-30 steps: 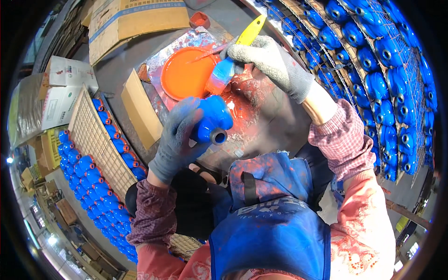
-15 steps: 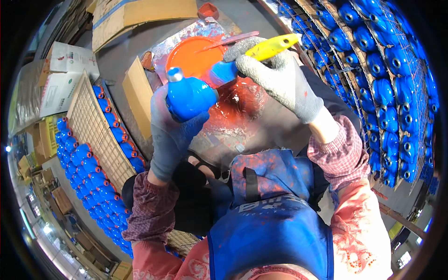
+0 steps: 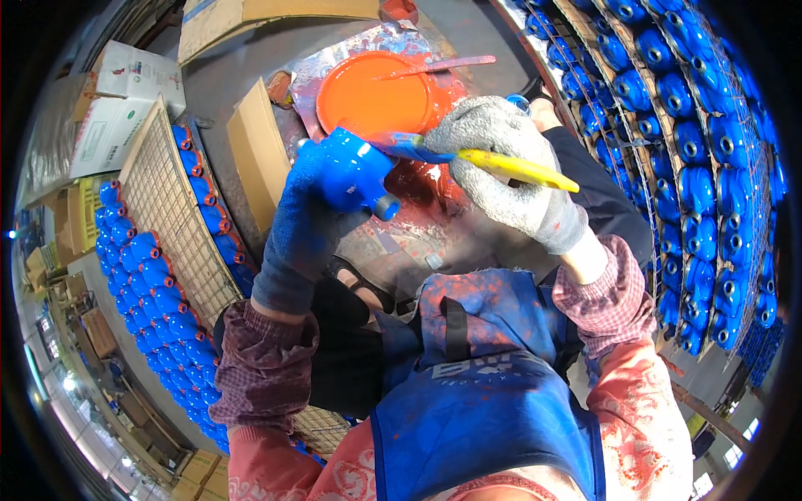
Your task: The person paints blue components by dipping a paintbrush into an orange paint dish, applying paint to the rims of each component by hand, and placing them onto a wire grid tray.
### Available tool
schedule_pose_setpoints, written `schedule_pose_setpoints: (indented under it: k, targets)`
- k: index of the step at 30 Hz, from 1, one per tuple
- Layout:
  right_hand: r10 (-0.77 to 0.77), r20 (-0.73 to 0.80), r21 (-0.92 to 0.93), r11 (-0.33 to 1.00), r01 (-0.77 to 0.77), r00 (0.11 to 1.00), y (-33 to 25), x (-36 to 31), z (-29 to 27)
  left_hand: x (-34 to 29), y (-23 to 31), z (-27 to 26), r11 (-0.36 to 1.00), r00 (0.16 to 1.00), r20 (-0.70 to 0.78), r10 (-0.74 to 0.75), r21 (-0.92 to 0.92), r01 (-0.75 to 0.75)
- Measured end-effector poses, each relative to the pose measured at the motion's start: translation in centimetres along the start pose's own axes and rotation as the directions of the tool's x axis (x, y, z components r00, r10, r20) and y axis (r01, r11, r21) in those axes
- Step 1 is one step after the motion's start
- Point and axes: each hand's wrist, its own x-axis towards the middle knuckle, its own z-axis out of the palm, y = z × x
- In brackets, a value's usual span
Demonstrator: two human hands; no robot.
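My left hand (image 3: 307, 196), in a blue-stained glove, is closed around a glossy blue metal fitting, perhaps a valve body (image 3: 349, 171), with a short pipe end pointing toward me. In a pale grey glove, my right hand (image 3: 501, 163) grips a paintbrush (image 3: 518, 169) by its yellow handle. The brush's blue-coated bristles are at the fitting's right side, touching or very close to it. Beyond both hands sits a round tub of orange-red paint (image 3: 373, 93), with a paint-covered stick (image 3: 443, 66) across its rim.
Racks of blue fittings (image 3: 697, 184) rise close on my right. More blue fittings with red rims (image 3: 154, 284) stand in rows at left, beside a mesh panel (image 3: 177, 204). Cardboard pieces (image 3: 256, 150) and a white carton (image 3: 125, 108) lie farther left. Red paint (image 3: 426, 188) covers the floor before me.
The fitting has turned in my left hand, its pipe end swinging from the top to the lower right. My right hand has lowered, and the brush handle now slants down to the right.
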Motion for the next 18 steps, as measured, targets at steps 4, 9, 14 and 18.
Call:
schedule_pose_setpoints:
  k: [4, 9, 14, 18]
  targets:
    - [-0.079, 0.032, 0.034, 0.996, 0.078, 0.996, 0.5, -0.2, -0.5, -0.7, 2.2, 1.4, 0.786, 0.938, -0.086, -0.335, -0.575, 0.228]
    - [-0.097, 0.082, 0.043, 0.995, 0.094, 0.992, 1.2, -0.9, -1.3, -1.2, 2.3, -0.4, 0.213, 0.912, 0.270, -0.308, -0.915, 0.343]
    - [-0.077, 0.165, 0.103, 0.993, 0.060, 0.983, 3.1, -1.2, -2.3, -1.7, 3.2, 0.4, 0.065, 0.934, 0.335, -0.127, -0.937, 0.344]
    - [0.242, 0.124, 0.331, 0.904, -0.270, 0.962, 3.6, -1.9, -2.1, -0.4, 5.3, 2.3, 0.913, 0.981, -0.136, -0.141, -0.401, 0.076]
